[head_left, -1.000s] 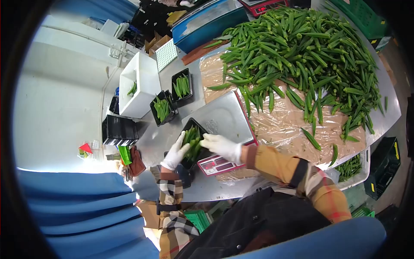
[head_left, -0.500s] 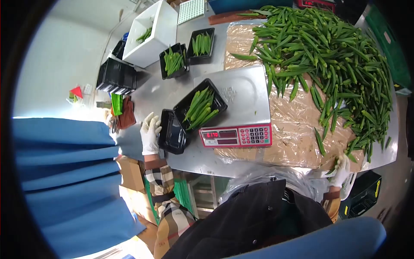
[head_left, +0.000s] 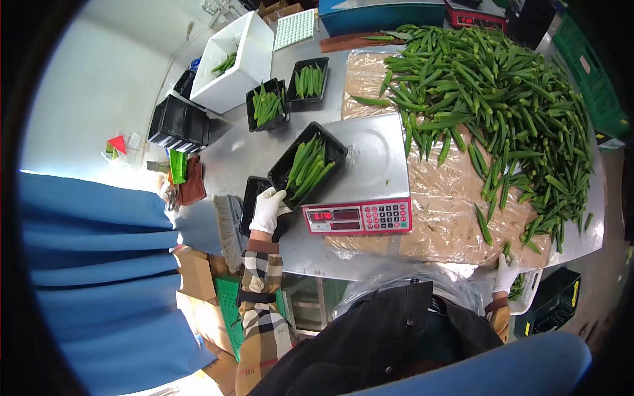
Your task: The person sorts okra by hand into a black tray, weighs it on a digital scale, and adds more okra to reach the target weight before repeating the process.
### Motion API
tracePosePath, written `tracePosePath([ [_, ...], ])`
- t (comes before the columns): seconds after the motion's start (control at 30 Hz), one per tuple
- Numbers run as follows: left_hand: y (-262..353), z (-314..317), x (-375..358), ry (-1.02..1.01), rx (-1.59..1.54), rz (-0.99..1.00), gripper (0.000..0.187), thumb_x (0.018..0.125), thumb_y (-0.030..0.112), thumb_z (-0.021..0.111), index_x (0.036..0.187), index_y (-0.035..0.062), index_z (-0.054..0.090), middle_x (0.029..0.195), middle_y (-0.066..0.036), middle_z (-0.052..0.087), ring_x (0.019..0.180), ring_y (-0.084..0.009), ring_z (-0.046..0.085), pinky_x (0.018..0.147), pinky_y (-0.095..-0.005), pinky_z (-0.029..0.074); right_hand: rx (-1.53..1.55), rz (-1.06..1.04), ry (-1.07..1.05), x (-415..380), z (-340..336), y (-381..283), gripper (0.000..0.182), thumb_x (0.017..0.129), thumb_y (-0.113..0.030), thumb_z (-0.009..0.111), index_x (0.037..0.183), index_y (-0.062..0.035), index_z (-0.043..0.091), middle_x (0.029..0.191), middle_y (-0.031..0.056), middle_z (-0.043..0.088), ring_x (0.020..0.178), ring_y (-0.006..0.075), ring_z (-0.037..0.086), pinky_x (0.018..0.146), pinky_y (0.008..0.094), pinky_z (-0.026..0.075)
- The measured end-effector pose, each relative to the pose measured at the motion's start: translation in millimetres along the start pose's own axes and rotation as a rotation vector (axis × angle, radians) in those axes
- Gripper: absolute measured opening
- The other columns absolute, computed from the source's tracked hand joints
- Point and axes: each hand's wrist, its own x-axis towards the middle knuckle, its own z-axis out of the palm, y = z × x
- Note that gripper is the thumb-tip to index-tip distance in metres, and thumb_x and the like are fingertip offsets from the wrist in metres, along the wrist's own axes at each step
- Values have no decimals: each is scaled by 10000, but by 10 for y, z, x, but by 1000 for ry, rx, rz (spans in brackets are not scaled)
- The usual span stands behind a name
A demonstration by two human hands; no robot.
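Observation:
A black plastic tray of okra (head_left: 308, 168) sits tilted at the left part of the scale's metal plate (head_left: 376, 152). My left hand (head_left: 268, 210), in a white glove, has its fingers closed at the near left rim of this tray. Partly under that hand lies another black tray (head_left: 253, 198). The scale's red panel (head_left: 356, 216) shows lit digits, seemingly 0.170. My right hand (head_left: 506, 273), also gloved, is at the table's near right edge with its fingers closed around okra (head_left: 506, 249), one tip poking out.
A large okra heap (head_left: 495, 99) covers the right of the plastic-wrapped cardboard (head_left: 442, 218). Two filled trays (head_left: 267, 105) stand behind the scale, near a white foam box (head_left: 234, 63). A brush (head_left: 228, 231) lies at left. Below right are a white basket (head_left: 527, 294) and dark crate (head_left: 551, 300).
My left hand has moved right, from beside the lower tray to the rim of the okra tray. My right hand has shifted slightly left and down. The brush has come into sight.

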Motion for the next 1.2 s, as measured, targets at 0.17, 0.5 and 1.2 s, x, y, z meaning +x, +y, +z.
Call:
tracePosePath([
  [0.17, 393, 497, 604, -47, -256, 67, 165, 916, 18, 556, 1048, -78, 579, 1012, -194, 653, 849, -327, 697, 708, -456, 626, 172, 79, -54, 38, -55, 63, 298, 905, 3, 634, 1190, 71, 578, 998, 88, 664, 866, 134, 613, 781, 257, 506],
  [0.5, 754, 769, 3329, -14, -312, -33, 349, 961, 183, 534, 1227, -37, 479, 1246, -211, 500, 1089, -355, 543, 877, -453, 490, 179, 139, 76, -306, -236, -416, 242, 867, -47, 686, 1094, 26, 645, 847, 5, 645, 721, 62, 550, 621, 220, 460],
  [1.2, -1281, -695, 10, 430, 1053, 378, 442, 1039, 290, 470, 1099, -112, 642, 1039, -249, 684, 965, -389, 643, 905, -401, 505, -663, -343, -176, -60, 727, -1342, 518, 780, -239, 734, 1233, -54, 562, 1027, 179, 585, 985, 361, 582, 843, 439, 484],
])
